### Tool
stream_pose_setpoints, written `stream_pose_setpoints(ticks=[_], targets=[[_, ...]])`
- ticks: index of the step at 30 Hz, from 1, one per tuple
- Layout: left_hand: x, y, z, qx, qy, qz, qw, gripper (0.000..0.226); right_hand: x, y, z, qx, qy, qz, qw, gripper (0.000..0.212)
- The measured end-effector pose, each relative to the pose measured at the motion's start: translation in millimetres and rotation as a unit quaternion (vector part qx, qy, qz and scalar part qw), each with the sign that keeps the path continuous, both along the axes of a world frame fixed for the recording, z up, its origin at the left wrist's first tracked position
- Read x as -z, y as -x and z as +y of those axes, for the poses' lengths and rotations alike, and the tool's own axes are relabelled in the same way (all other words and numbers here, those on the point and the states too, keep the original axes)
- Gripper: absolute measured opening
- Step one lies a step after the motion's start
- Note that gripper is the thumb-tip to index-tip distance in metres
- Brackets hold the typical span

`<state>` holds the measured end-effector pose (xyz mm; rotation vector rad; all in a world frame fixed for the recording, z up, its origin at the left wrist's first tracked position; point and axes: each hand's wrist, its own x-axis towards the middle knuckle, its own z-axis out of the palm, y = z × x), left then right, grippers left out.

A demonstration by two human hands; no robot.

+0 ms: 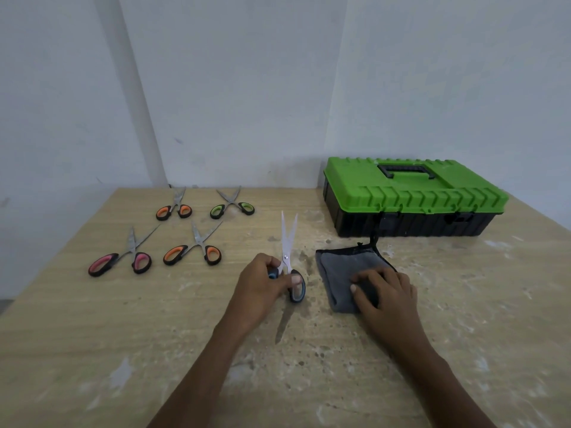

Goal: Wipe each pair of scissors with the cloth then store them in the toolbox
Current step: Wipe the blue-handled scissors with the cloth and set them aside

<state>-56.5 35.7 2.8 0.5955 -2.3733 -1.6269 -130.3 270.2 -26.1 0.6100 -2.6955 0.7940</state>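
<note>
Table [92,335]: worn, with pale scuffed patches over the near half.

Toolbox [414,196]: far right by the wall, green lid down. You will likely have to open it before storing anything. The front latches are too dark to read.

Cloth [340,264]: folded, just in front of the toolbox and within easy reach of your right side. A black cord [375,239] runs from its far corner toward the toolbox. Cannot tell whether it is attached there.

Right hand [386,288]: on the cloth's near end, fingers bent, thumb tip on the fabric, seemingly gathering it to lift. The dark patch under the fingers is unreadable.

Left hand [259,288]: pinches the blue scissors [289,242] by the handles, thumb across 1 loop. The blades are parted and point away from you, probably held out for wiping.

4 pairs wait at far left, all lying open and apart from each other: pink pair [131,257], near orange pair [197,250], far orange pair [175,208], green pair [231,205].
</note>
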Motion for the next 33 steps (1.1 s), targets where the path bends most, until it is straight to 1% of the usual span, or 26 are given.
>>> stream_pose_setpoints(ticks=[2, 6, 8, 10, 12, 13, 14, 15, 16, 19, 22, 23, 24, 26, 27, 30, 33], targets=[[-1.7, -0.4, -1.2, 0.0, -0.036, 0.015, 0.999, 0.033, -0.6, 0.1, -0.8, 0.003, -0.005, -0.008, 1.0, 0.011], [-3.8, -3.1, -6.1, -0.004, -0.141, 0.034, 0.989, 0.034, -8.0, 8.3, -8.2, 0.006, -0.031, -0.044, 0.999, 0.01], [-4.9, -1.9, -7.4, -0.002, -0.2, 0.034, 0.979, 0.043, -15.1, 19.6, -17.2, -0.011, -0.031, -0.026, 0.999, 0.016], [-5.0, 1.2, -8.2, -0.001, -0.238, 0.035, 0.971, 0.046, -20.4, 33.0, -29.3, -0.043, -0.014, -0.02, 0.999, 0.03], [-4.5, 2.7, -8.0, -0.001, -0.251, 0.038, 0.967, 0.041, -18.9, 39.8, -40.7, -0.059, -0.016, -0.051, 0.997, 0.044], [-3.2, 3.6, -8.4, -0.001, -0.251, 0.04, 0.967, 0.036, -15.1, 41.0, -45.0, -0.049, -0.032, -0.063, 0.996, 0.048], [-2.5, 4.1, -8.4, 0.001, -0.25, 0.041, 0.967, 0.031, -9.5, 40.8, -48.1, -0.031, -0.055, -0.056, 0.996, 0.049], [-1.0, 4.8, -8.8, 0.003, -0.247, 0.04, 0.968, 0.028, -4.3, 39.5, -49.6, -0.015, -0.075, -0.028, 0.997, 0.048], [0.7, 5.8, -9.3, 0.004, -0.243, 0.04, 0.969, 0.029, -0.1, 38.8, -50.0, -0.007, -0.079, 0.0, 0.997, 0.043], [5.7, 9.1, -12.3, 0.002, -0.226, 0.035, 0.974, 0.04, -0.1, 38.2, -50.5, -0.014, -0.019, 0.052, 0.998, 0.015], [7.3, 9.7, -12.4, 0.005, -0.226, 0.033, 0.974, 0.044, -8.1, 36.7, -45.3, -0.024, 0.025, 0.103, 0.994, 0.01], [7.4, 9.8, -12.6, 0.005, -0.228, 0.031, 0.973, 0.045, -14.8, 35.4, -43.1, -0.026, 0.061, 0.095, 0.993, 0.01], [7.1, 10.1, -12.8, 0.006, -0.231, 0.03, 0.972, 0.045, -22.2, 34.5, -41.0, -0.029, 0.111, 0.065, 0.991, 0.013], [8.1, 11.2, -13.6, 0.007, -0.234, 0.026, 0.972, 0.045, -38.2, 33.9, -39.8, -0.037, 0.212, -0.013, 0.976, 0.021], [8.0, 11.6, -13.4, 0.009, -0.235, 0.025, 0.972, 0.045, -46.2, 34.3, -40.8, -0.036, 0.238, -0.027, 0.97, 0.025], [6.0, 12.1, -13.1, 0.006, -0.247, 0.028, 0.969, 0.037, -63.3, 33.1, -48.8, -0.049, 0.25, -0.027, 0.967, 0.031], [4.6, 11.6, -13.4, 0.006, -0.254, 0.028, 0.967, 0.028, -58.1, 30.9, -57.2, -0.069, 0.253, -0.072, 0.962, 0.035]])
